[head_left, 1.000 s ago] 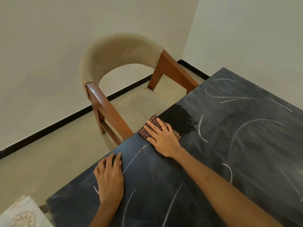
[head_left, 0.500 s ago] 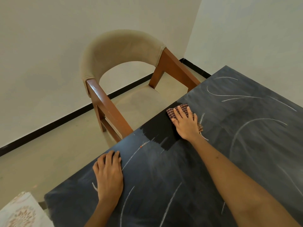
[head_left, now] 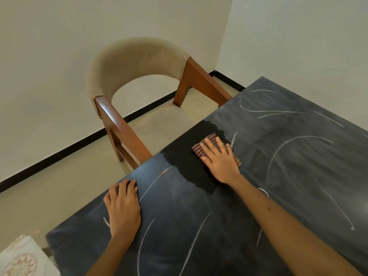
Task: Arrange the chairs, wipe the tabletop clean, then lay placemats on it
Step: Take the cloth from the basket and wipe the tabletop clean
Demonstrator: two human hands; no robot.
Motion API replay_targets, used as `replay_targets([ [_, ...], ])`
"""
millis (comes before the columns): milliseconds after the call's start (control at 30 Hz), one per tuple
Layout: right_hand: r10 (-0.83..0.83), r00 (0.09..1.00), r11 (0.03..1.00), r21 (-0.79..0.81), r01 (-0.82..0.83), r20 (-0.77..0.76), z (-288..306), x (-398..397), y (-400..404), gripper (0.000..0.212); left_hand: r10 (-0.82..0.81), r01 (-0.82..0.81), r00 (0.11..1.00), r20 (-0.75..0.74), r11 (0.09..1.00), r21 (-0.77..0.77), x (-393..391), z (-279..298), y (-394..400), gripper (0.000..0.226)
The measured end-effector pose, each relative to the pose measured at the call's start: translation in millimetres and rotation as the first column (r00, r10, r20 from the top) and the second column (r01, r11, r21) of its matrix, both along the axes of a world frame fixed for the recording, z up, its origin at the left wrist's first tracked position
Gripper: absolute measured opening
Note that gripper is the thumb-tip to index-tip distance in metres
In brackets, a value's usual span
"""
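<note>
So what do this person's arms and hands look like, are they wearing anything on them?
Both are bare. The left hand and right hand show no gloves, rings or watch, and both forearms are uncovered as far as the picture reaches, with no sleeve in view. Fingernails are short and unpainted.

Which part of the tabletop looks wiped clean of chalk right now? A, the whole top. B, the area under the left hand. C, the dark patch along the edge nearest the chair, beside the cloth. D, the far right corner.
C: the solid dark patch lies beside the checked cloth under the right hand, while chalk strokes mark the rest of the tabletop.
</note>
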State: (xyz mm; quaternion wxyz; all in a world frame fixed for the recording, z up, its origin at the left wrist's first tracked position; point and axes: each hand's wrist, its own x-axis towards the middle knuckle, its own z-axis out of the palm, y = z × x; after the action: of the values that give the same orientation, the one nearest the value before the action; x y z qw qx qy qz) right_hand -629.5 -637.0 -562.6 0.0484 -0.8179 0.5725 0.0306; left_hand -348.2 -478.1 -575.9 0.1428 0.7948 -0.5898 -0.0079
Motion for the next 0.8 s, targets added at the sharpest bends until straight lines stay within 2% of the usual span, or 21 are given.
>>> replay_targets([
  [133, -0.209, 0.978, 0.977, 0.033, 0.209, 0.003, 4.4, -29.8, -27.5, 0.055, -0.007, 0.007, 1.0, 0.008, 1.0, -0.023, -0.1, -1.2, 0.0, 0.05],
  [267, -0.234, 0.972, 0.972, 0.04, 0.233, 0.011, 5.1, -18.3, -15.0, 0.055, -0.016, 0.016, 1.0, 0.011, 0.999, -0.049, -0.4, -3.1, 0.3, 0.048],
  [400, 0.021, 1.0, 0.999, 0.033, -0.021, 0.01, 3.1, -0.1, 35.9, 0.066, -0.015, 0.016, 1.0, 0.016, 0.997, -0.075, -0.3, -4.5, 0.0, 0.041],
  [467, 0.154, 0.988, 0.988, -0.009, -0.154, 0.006, -2.0, 4.0, 62.7, 0.061, -0.019, 0.02, 1.0, 0.019, 0.996, -0.09, -1.0, -5.1, 0.8, 0.039],
  [600, 0.256, 0.967, 0.967, -0.019, -0.256, -0.005, -7.6, -6.8, 73.0, 0.054, -0.033, 0.035, 0.999, 0.022, 0.993, -0.111, 0.3, -5.1, 1.6, 0.039],
  [667, 0.191, 0.982, 0.981, -0.041, -0.19, 0.008, -7.0, -6.8, 66.4, 0.056, -0.027, 0.029, 1.0, 0.015, 0.993, -0.11, -0.2, -5.2, 1.2, 0.038],
  [800, -0.156, 0.986, 0.985, -0.064, 0.159, 0.05, -5.4, 17.3, 47.9, 0.06, -0.015, 0.016, 1.0, 0.011, 0.995, -0.099, -0.2, -6.6, 0.9, 0.027],
])
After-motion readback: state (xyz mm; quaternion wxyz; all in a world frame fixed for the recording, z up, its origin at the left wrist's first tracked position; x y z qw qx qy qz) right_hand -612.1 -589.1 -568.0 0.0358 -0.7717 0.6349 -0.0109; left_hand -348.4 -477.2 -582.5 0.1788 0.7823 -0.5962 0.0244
